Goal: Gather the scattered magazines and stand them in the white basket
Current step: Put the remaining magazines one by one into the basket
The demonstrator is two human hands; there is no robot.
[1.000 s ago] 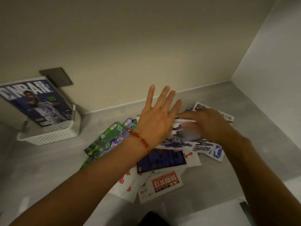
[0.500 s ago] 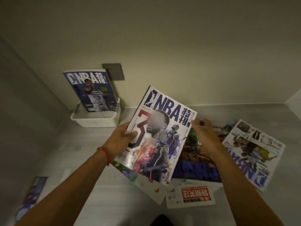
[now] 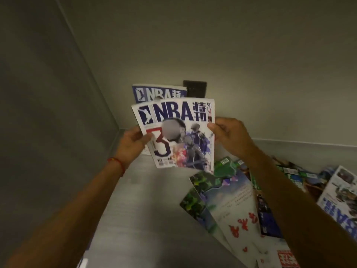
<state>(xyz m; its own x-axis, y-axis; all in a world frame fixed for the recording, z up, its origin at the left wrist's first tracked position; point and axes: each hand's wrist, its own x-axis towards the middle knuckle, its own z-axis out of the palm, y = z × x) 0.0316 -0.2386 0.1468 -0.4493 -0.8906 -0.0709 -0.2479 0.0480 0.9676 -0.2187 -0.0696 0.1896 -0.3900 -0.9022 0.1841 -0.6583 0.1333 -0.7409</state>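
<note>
I hold an NBA magazine [image 3: 179, 132] with a big "3" on its white cover upright in front of me. My left hand [image 3: 133, 144] grips its left edge and my right hand [image 3: 229, 136] grips its right edge. Behind it another NBA magazine [image 3: 158, 93] stands against the wall; the white basket is hidden behind the held magazine. More scattered magazines [image 3: 228, 202] lie in a heap on the grey surface at the lower right, among them a green one [image 3: 225, 169] and another NBA issue [image 3: 340, 198].
A dark wall plate [image 3: 195, 88] sits on the back wall above the standing magazine. A grey side wall [image 3: 48, 113] closes in on the left, meeting the back wall in a corner. Bare grey surface [image 3: 146, 209] stretches between my forearms.
Both hands lifted the "3" NBA magazine off the heap, turned it upright and carried it left toward the standing magazine. My view swung left, so the basket went out of sight behind it.
</note>
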